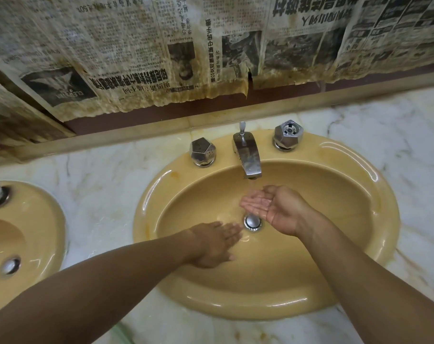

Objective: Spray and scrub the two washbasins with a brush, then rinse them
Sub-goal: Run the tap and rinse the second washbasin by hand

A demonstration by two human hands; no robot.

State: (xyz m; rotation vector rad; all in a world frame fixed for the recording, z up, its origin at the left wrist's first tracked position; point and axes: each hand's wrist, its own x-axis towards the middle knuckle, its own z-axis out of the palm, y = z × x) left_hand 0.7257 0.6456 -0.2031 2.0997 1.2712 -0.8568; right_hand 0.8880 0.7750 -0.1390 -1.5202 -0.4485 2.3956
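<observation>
Running water (251,191) in yellow washbasin (340,192)

Right hand (273,209) palm-up beneath tap (248,157), left hand (213,244) apparently flat in basin (280,304)

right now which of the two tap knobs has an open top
The knob right of the spout: its top is open and hollow; the left knob has a closed top.
</observation>
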